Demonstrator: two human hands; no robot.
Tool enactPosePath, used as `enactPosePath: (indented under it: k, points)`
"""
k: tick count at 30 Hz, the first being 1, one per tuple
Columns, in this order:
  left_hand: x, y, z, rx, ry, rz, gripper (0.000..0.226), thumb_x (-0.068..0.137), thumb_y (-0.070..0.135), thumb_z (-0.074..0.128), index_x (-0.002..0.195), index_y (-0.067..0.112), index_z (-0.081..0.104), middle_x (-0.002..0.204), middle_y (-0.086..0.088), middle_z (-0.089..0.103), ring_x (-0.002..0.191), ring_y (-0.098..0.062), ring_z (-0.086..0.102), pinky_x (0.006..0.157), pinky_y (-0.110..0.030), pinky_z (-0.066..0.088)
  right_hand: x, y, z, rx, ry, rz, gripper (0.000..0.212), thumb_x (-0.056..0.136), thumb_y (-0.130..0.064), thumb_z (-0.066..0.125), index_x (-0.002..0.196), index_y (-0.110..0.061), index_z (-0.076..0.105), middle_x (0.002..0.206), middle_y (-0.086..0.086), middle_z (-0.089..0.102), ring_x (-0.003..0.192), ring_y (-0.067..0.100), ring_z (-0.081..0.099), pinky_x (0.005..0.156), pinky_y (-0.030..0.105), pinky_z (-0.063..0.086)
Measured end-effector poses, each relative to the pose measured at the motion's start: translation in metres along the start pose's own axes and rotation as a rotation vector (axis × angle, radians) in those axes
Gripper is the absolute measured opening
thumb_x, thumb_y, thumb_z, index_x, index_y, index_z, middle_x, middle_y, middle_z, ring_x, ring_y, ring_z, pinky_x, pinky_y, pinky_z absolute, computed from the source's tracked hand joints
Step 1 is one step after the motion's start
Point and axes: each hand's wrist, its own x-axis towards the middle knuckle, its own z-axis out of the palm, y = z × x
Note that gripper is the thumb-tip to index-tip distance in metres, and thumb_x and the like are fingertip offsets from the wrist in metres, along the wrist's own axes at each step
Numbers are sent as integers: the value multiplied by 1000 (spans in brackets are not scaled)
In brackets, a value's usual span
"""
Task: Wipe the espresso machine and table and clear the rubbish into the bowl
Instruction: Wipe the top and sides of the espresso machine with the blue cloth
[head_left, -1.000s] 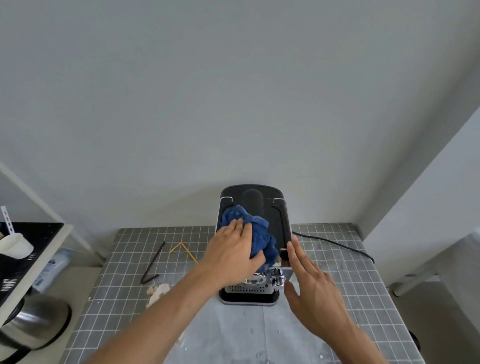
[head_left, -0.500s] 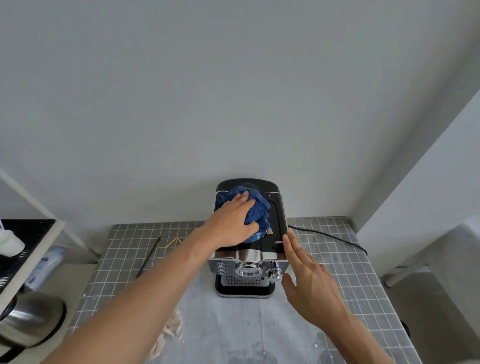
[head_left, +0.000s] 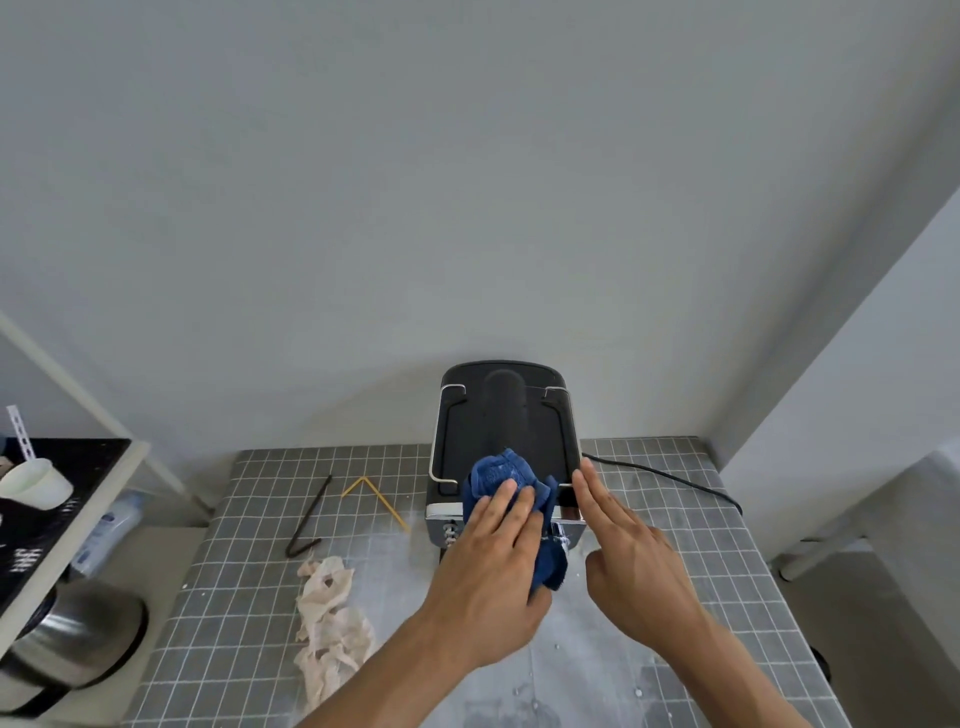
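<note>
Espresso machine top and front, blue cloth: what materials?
Espresso machine: top looks like matte black plastic, dull with soft highlights; the front band seems polished metal or chrome plating, mirror-bright. Blue cloth under the left hand: likely terry or microfibre, given its nubby, crumpled surface.

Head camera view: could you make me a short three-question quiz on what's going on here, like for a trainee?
1. True or false: the left hand presses the blue cloth on the espresso machine.
2. Which lies nearest the crumpled beige paper? A) black cord B) bent dark stick C) metal bowl
3. Fill in: the right hand is flat and holds ____.

Key: 1 true; 2 B; 3 nothing.
</note>
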Motion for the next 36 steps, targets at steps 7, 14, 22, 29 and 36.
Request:
enactPosePath:
  k: [7,14,22,29,36]
  points:
    - [-32,-41,7,-91,105,-57,74,94,44,37,161,15,24,168,3,9,156,-10,6,126,-27,10,0,-3,-4,3,-10,27,91,88,-10,44,160,-34,-5,163,-24,-20,151,6,22,111,37,40]
    - [-52,-73,4,-99,130,-76,66,85,35,63,146,13,54,157,1,46,146,-9,36,122,-20,17,0,-6,-3,9,-41,37,90,88,-11,42,159,-34,-8,163,-23,-21,149,9,29,107,40,47]
    - [-16,-39,0,-205,101,-9,72,92,42,41,159,17,33,169,8,17,155,-1,8,125,-27,20,-1,-6,-6,37,-41,37,90,89,-12,44,159,-33,-9,163,-22,-22,144,11,37,101,38,51]
    - [47,-22,-15,-128,-3,-179,74,106,46,35,162,9,6,171,-6,-5,157,-16,-9,127,-32,-1,-1,-5,-6,37,-36,26,91,88,-11,45,160,-33,-7,163,-24,-21,146,11,32,102,37,50]
    - [123,-61,-31,-91,-144,-212,72,106,40,36,163,11,2,171,-8,-10,157,-23,-7,128,-45,6,-2,-4,-6,38,-31,14,90,89,-13,44,159,-33,-8,164,-23,-21,144,11,36,96,36,54]
